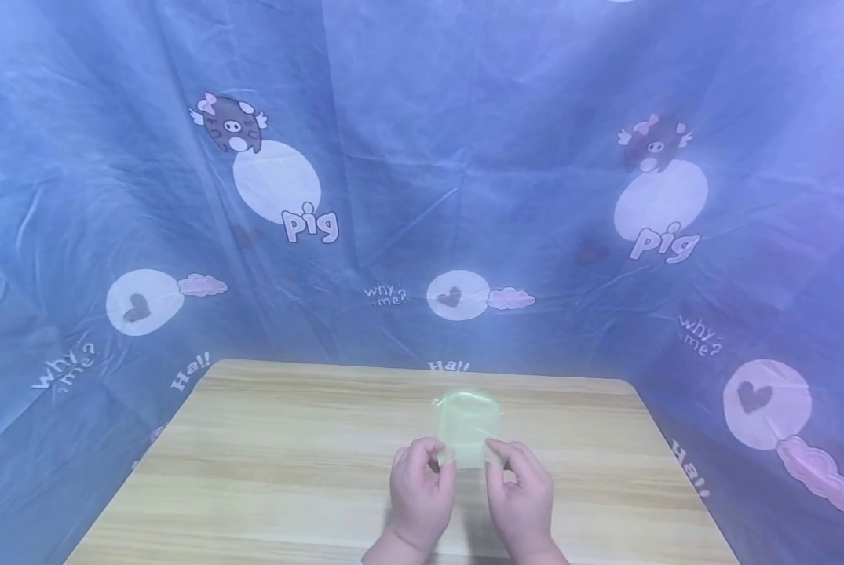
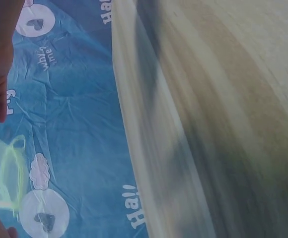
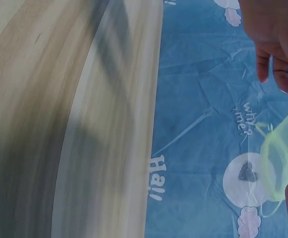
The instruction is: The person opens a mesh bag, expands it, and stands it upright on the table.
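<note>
A small, light-green translucent pouch (image 1: 469, 424) is held up over the table, upright in front of the hands. My left hand (image 1: 422, 490) pinches its lower left corner between thumb and fingers. At the lower right corner, my right hand (image 1: 522, 494) pinches it the same way. Small string ends stick out at both sides near the pouch's top. In the left wrist view the pouch's rim (image 2: 21, 178) appears as a loop, partly cut off by the frame. The right wrist view also catches the rim (image 3: 264, 163) with a thin cord hanging from it.
A wood-grain table (image 1: 287, 439) lies beneath the hands. Blue cloth (image 1: 407, 157) printed with pigs, hearts and clouds hangs behind it and along both sides. Shadows of the arms fall on the tabletop.
</note>
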`<move>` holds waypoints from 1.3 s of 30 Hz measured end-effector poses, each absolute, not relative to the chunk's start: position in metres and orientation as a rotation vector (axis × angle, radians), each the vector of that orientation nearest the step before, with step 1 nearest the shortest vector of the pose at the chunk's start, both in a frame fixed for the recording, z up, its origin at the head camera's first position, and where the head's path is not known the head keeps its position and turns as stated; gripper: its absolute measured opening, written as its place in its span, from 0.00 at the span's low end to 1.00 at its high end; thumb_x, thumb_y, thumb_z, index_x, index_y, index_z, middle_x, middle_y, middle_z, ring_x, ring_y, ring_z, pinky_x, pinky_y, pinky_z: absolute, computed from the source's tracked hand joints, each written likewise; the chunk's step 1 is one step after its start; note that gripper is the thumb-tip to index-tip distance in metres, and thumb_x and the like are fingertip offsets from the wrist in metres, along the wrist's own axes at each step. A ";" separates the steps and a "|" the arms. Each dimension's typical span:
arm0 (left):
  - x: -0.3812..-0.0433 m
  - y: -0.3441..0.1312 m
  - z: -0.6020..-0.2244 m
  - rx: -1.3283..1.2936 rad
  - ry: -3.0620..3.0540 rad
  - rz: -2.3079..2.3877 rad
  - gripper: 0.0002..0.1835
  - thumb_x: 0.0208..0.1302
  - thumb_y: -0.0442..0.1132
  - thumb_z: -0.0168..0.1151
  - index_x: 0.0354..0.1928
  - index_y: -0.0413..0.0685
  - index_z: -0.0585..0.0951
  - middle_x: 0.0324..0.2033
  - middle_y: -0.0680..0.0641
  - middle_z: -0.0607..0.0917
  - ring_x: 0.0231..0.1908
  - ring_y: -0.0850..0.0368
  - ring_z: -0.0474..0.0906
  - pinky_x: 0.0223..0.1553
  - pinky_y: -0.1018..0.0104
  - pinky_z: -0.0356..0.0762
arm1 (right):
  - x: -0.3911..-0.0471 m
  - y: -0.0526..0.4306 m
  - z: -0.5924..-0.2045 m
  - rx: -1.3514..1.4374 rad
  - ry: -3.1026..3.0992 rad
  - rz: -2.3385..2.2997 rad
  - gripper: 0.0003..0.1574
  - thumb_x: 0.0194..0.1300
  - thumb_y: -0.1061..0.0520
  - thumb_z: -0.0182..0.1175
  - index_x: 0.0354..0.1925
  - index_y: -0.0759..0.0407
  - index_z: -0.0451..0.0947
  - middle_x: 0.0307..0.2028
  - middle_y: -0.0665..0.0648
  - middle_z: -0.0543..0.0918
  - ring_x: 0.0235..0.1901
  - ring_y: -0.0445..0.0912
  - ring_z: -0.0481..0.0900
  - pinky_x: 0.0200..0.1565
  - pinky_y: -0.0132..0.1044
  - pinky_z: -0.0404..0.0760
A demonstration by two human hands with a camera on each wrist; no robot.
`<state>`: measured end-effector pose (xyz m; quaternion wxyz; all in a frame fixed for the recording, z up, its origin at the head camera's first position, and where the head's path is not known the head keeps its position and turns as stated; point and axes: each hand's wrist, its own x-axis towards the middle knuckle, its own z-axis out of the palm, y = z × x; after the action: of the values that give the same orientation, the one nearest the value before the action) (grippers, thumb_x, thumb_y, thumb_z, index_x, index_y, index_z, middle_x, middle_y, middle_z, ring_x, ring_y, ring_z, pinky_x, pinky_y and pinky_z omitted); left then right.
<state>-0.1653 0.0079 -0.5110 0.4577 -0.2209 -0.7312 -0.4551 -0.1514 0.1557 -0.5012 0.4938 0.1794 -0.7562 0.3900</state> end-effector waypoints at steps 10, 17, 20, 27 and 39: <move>-0.172 0.005 -0.511 -0.578 -1.684 -1.128 0.16 0.47 0.20 0.62 0.37 0.42 0.84 0.25 0.53 0.86 0.27 0.61 0.82 0.45 0.69 0.79 | -0.154 0.164 -0.506 0.536 -1.782 1.010 0.24 0.47 0.76 0.61 0.46 0.70 0.85 0.40 0.63 0.91 0.34 0.50 0.89 0.41 0.26 0.85; -0.176 0.002 -0.510 -0.584 -1.660 -1.108 0.13 0.49 0.20 0.64 0.34 0.43 0.84 0.24 0.53 0.86 0.25 0.61 0.82 0.47 0.69 0.78 | -0.154 0.165 -0.504 0.501 -1.764 0.966 0.20 0.48 0.77 0.61 0.42 0.69 0.86 0.31 0.59 0.90 0.25 0.49 0.87 0.38 0.26 0.86; -0.177 0.002 -0.511 -0.591 -1.657 -1.101 0.12 0.50 0.21 0.64 0.33 0.44 0.83 0.23 0.53 0.85 0.25 0.62 0.81 0.46 0.69 0.78 | -0.155 0.164 -0.502 0.478 -1.745 0.956 0.18 0.48 0.76 0.60 0.39 0.68 0.86 0.31 0.59 0.90 0.24 0.49 0.87 0.38 0.26 0.86; -0.177 0.004 -0.511 -0.584 -1.662 -1.066 0.10 0.51 0.24 0.64 0.33 0.45 0.83 0.23 0.53 0.86 0.23 0.64 0.80 0.43 0.67 0.79 | -0.153 0.160 -0.499 0.427 -1.751 0.951 0.19 0.47 0.75 0.62 0.40 0.68 0.87 0.34 0.61 0.91 0.22 0.49 0.88 0.37 0.27 0.86; -0.176 0.003 -0.510 -0.606 -1.652 -1.039 0.10 0.52 0.24 0.63 0.34 0.45 0.83 0.23 0.54 0.86 0.23 0.65 0.80 0.40 0.65 0.80 | -0.153 0.163 -0.500 0.424 -1.751 0.910 0.13 0.49 0.75 0.62 0.35 0.67 0.86 0.31 0.60 0.91 0.24 0.52 0.89 0.37 0.27 0.86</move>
<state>-0.1763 0.0034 -0.5102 0.5218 -0.2529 -0.6897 -0.4337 -0.1531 0.1633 -0.4998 0.5323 0.1780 -0.7343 0.3818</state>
